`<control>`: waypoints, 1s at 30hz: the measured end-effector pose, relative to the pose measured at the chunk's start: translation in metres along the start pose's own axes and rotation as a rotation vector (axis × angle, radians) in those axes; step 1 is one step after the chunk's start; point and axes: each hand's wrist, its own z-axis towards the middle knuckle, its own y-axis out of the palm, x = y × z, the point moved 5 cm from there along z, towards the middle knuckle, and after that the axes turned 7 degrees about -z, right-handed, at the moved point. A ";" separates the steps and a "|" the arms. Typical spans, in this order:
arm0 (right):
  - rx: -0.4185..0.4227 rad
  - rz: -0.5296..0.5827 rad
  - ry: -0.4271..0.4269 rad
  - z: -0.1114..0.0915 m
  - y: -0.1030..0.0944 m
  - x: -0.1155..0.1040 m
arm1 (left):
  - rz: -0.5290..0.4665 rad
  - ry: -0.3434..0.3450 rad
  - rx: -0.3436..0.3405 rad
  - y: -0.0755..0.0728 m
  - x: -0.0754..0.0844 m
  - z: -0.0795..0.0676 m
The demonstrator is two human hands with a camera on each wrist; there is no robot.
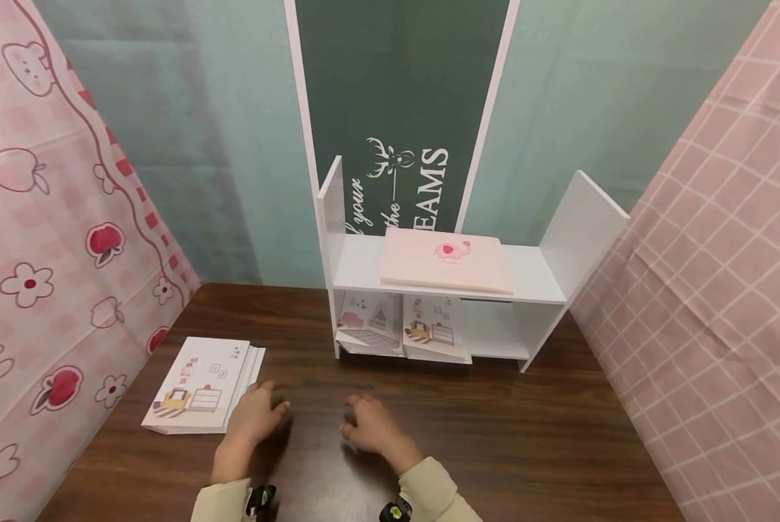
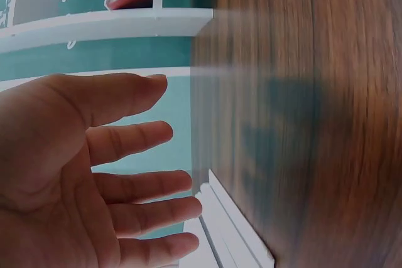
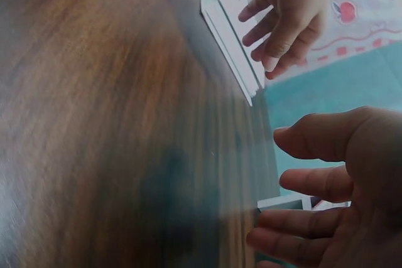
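My left hand (image 1: pixel 254 415) hovers over the table at the right edge of a small stack of white books (image 1: pixel 194 388). The top cover shows a yellow armchair and a drawer unit. In the left wrist view the fingers (image 2: pixel 147 183) are spread and relaxed, with an empty palm. My right hand (image 1: pixel 372 426) is over the table to the right of the left one, in front of the shelf. Its fingers (image 3: pixel 320 183) are loosely extended in the right wrist view, and nothing is held.
A white two-level shelf (image 1: pixel 533 275) stands at the table's back. A pink elephant-printed book (image 1: pixel 442 262) lies on its upper board. Two illustrated books, one with a pink motif (image 1: pixel 370 319) and one with an armchair (image 1: pixel 432 330), lean in the lower level. Patterned cloths hang on both sides.
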 end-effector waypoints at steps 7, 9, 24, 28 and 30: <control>0.031 0.018 -0.047 0.004 0.007 -0.007 | 0.015 -0.028 0.007 -0.008 -0.014 0.000; 0.043 0.024 -0.053 0.006 0.011 -0.010 | 0.018 -0.039 0.009 -0.012 -0.017 -0.001; 0.105 0.090 -0.046 0.017 0.040 -0.037 | 0.019 -0.121 0.030 -0.037 -0.047 -0.007; 0.099 0.101 -0.054 0.019 0.044 -0.040 | 0.035 -0.135 0.033 -0.043 -0.058 -0.007; 0.092 0.119 -0.061 0.019 0.045 -0.041 | 0.037 -0.150 0.030 -0.046 -0.061 -0.007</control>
